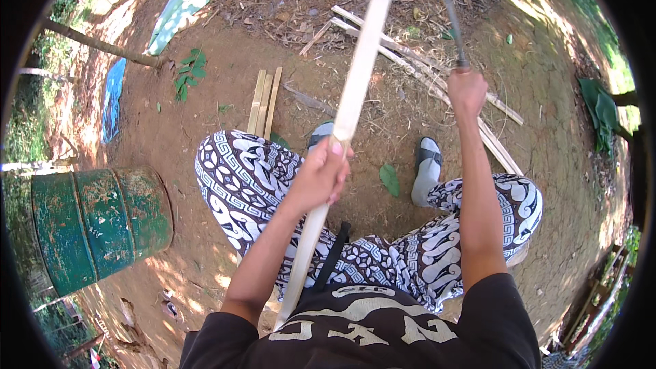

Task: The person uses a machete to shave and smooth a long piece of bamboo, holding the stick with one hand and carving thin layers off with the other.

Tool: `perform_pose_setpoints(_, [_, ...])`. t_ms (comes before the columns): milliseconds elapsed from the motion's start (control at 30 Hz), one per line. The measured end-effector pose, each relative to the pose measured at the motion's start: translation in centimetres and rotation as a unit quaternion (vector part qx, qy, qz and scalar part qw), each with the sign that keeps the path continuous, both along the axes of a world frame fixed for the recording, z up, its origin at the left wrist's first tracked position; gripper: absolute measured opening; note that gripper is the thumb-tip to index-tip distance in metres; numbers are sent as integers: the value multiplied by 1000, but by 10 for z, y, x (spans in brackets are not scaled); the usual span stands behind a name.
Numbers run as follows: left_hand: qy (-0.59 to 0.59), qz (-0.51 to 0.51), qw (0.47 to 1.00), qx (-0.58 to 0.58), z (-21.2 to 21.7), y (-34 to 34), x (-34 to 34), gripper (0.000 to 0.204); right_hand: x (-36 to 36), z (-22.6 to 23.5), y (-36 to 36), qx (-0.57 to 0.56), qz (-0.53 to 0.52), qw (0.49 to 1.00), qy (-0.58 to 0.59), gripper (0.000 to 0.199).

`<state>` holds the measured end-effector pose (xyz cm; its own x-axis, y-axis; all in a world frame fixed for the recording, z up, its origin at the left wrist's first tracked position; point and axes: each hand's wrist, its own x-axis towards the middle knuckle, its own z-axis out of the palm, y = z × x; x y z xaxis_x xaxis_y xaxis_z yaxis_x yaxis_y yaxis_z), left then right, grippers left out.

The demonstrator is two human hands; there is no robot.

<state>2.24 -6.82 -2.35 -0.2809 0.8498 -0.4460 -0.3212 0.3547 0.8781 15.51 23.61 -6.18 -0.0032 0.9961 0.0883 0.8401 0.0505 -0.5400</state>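
My left hand (322, 172) is closed around a long pale bamboo strip (360, 72), which slants from beside my left hip up past the top of the view. My right hand (467, 94), raised to the right of the strip, grips the handle of a machete (452, 17). Its thin, slightly curved blade points up and away and is apart from the strip. Several split bamboo strips (424, 75) lie crossed on the ground beyond, partly behind my right forearm. A few shorter strips (265, 104) lie by my left knee.
A rusty green drum (102, 222) stands at the left. Thin shavings and dry leaves (437, 0) cover the far ground. A slim trunk (102, 44), a blue sheet (113, 99) and a large banana leaf (188, 7) are at the far left. My sandalled feet (428, 164) rest on bare soil.
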Motion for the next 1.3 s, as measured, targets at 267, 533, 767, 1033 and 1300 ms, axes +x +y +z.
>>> perform_pose_setpoints(267, [-26,27,999,39,16,21,-10,38,-22,26,-58,-5,169,970,175,20])
perform_pose_setpoints(533, [-80,71,993,56,7,20,-17,40,-16,32,-101,2,366,923,115,15])
perform_pose_setpoints(767, [-133,21,985,109,10,17,-23,40,-4,46,-124,100,476,873,33,13])
perform_pose_setpoints(1033, [-134,22,989,59,3,15,-1,37,0,64,-127,96,510,852,-63,18])
perform_pose_setpoints(1300, [-122,11,992,23,-5,10,7,43,0,36,-128,92,510,854,-53,21])
